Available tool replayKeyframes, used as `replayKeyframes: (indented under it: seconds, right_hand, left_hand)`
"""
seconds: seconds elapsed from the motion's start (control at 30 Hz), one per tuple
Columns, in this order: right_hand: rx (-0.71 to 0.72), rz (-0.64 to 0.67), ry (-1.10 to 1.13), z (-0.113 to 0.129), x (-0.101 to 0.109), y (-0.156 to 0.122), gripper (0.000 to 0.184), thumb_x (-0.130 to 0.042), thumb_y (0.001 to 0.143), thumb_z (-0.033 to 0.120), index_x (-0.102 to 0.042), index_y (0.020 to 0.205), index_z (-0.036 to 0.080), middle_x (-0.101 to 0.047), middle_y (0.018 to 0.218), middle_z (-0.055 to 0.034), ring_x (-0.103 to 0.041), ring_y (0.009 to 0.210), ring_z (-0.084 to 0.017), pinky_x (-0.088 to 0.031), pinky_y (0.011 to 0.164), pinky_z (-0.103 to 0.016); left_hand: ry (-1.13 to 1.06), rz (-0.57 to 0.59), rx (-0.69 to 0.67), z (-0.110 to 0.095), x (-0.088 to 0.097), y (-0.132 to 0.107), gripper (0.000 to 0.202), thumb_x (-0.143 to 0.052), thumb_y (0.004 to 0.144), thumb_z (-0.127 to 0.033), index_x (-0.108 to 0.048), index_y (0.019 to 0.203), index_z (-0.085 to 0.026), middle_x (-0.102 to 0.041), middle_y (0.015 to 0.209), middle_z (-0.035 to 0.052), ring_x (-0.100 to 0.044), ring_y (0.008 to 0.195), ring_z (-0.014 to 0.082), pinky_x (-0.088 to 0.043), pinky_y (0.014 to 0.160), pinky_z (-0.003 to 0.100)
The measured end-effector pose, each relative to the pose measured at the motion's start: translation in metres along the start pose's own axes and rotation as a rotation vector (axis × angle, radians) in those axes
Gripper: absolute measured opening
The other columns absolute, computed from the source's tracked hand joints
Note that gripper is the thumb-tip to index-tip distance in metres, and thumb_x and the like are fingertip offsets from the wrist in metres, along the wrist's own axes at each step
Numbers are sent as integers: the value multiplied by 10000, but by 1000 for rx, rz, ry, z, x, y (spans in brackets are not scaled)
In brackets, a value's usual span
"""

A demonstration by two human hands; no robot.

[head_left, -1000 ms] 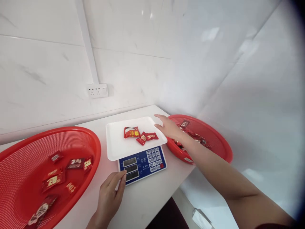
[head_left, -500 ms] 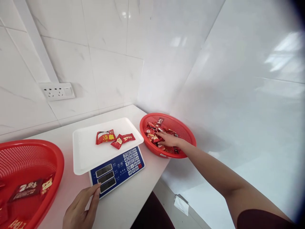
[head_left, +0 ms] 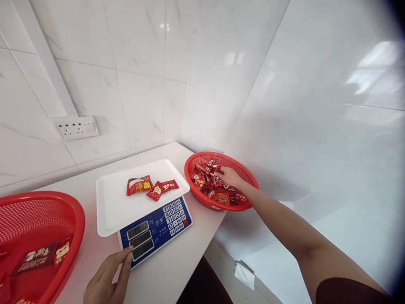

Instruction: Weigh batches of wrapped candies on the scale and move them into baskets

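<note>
Plainly light and crinkly, the small red foil-wrapped candy packets [head_left: 205,180] lie heaped in the round red plastic mesh basket [head_left: 218,207] just beside the blue-faced electronic scale [head_left: 158,228]. They look slippery, best pinched by a sealed edge. The right hand [head_left: 230,177] rests among them, fingertips [head_left: 220,170] on a far packet, though I cannot tell whether they have closed on it. The left hand [head_left: 106,280] lies flat, fingers loosely extended, touching the scale's front corner.

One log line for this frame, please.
right hand: in right basket, on packets | left hand: touching scale front | tray: three packets
</note>
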State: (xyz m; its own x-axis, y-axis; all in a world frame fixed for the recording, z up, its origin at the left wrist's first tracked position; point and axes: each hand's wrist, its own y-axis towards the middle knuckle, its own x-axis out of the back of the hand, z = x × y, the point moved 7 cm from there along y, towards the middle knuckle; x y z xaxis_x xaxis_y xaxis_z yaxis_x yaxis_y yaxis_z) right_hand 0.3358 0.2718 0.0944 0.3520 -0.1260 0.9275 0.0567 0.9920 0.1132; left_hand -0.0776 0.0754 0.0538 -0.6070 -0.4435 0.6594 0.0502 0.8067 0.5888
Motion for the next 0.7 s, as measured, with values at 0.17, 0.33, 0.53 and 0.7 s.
replayKeyframes:
  seconds: [0.17,0.33,0.53,0.7]
  right_hand:
    - [-25,-59,118,-8,10,2,232,-471,829,343,-604,814,154,-665,841,-38,-594,752,-172,-409,641,-240]
    - [-49,-98,163,-3,13,1,275,-463,812,408,-561,747,159,-619,737,-16,-555,672,-165,-384,597,-254]
    - [-4,-50,233,39,18,-9,293,-481,808,430,-589,772,160,-634,756,-25,-561,683,-171,-391,608,-259]
    - [225,211,335,119,-6,-28,273,-496,816,419,-606,816,169,-648,766,-31,-578,692,-179,-405,620,-266]
  left_hand:
    - [-22,0,-2,2,-1,-2,230,-483,857,-373,-625,926,-206,-710,834,20,-675,679,109,-503,513,114]
    - [-12,-7,-18,-1,-1,1,190,-482,863,-333,-615,930,-215,-701,825,15,-676,708,116,-519,584,134]
    - [-45,-73,-73,-8,2,3,177,-486,862,-321,-612,911,-208,-694,788,17,-660,651,111,-508,571,143]
    - [-73,-76,-82,-13,4,3,135,-504,850,-228,-615,920,-199,-689,783,19,-659,684,117,-508,618,168]
